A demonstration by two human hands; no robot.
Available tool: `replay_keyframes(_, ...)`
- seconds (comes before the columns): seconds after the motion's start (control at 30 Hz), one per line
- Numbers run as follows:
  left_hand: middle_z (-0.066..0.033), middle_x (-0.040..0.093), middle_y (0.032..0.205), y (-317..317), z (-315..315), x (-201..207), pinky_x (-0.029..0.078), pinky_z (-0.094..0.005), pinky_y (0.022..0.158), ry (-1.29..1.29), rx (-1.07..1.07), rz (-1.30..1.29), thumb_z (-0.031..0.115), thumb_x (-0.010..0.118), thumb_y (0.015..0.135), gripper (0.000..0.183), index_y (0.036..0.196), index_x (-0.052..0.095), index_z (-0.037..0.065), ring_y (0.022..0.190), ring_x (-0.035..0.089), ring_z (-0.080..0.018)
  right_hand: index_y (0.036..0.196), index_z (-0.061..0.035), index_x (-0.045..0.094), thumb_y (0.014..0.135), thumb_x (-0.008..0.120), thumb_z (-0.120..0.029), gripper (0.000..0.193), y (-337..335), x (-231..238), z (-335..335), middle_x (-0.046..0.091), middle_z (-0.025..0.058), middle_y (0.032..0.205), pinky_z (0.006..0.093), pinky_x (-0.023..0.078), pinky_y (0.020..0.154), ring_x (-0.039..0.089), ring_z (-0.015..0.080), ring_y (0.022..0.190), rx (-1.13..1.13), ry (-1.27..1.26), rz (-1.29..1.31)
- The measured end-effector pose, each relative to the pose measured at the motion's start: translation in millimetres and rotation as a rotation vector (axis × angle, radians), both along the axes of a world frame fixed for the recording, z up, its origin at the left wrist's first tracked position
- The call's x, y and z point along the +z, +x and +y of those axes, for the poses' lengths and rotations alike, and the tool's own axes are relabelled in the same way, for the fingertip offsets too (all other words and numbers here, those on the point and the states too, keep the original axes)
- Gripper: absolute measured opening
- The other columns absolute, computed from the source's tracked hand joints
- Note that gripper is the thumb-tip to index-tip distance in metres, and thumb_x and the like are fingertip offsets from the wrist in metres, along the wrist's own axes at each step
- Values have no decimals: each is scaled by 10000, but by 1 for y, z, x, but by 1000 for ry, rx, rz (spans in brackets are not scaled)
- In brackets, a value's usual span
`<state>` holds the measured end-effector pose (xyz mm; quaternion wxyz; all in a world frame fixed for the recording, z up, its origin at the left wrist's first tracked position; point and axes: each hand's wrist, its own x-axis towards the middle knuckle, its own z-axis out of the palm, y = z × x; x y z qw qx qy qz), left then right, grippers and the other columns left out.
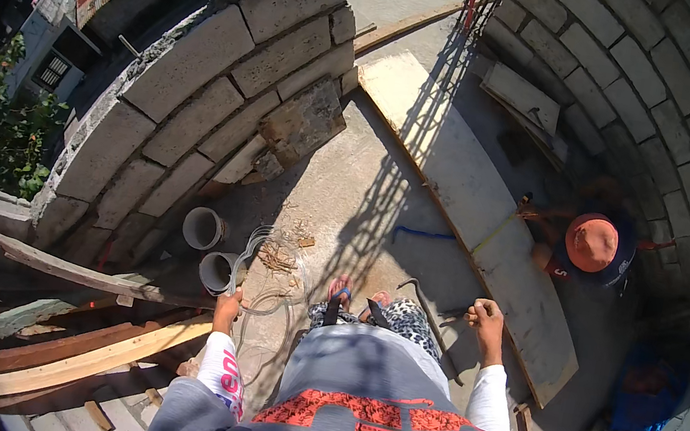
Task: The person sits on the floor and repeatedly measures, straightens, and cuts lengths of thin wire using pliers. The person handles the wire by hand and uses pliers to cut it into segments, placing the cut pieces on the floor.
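My left hand (227, 311) is closed around loops of thin, pale, clear-looking hose (253, 246), whose lower coils trail onto the concrete. Just beyond it are two grey, round, open-ended containers, the nearer one (217, 273) almost touching my fingers and the farther one (204, 229) beside the block wall. On the right, my right hand (486, 328) is raised with its fingers curled together. A thin dark piece (454, 314) shows beside those fingers; whether I grip it is unclear. Beneath that hand runs a long plywood sheet (465, 200).
Block walls (200, 102) rise on both sides. A co-worker in an orange cap (591, 243) crouches beyond the plywood, near a yellow tape measure (493, 239). Long boards (96, 361) lie at left. A dark bar (435, 329) and blue cord (423, 232) lie on the floor.
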<state>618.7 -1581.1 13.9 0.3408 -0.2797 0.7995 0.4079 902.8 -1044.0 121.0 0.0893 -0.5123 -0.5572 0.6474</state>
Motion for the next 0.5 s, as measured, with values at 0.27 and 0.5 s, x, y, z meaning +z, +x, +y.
replay_keyframes(0.27,-12,553,611,-18,-24,-7,312,-347,410,-52,444,-211,468,439,958,403,731,529,148,429,420,-162,880,7,619,857,666,-245,257,17,-74,67,648,102,757,324,489,639,622,186,667,-29,-176,-548)
replay_keyframes(0.5,-25,572,625,-63,194,-36,340,-356,434,-54,-270,-250,478,440,955,431,725,554,131,452,450,-180,854,-17,635,839,645,-277,260,-24,-85,122,677,117,739,331,492,665,660,201,643,-152,-113,-533)
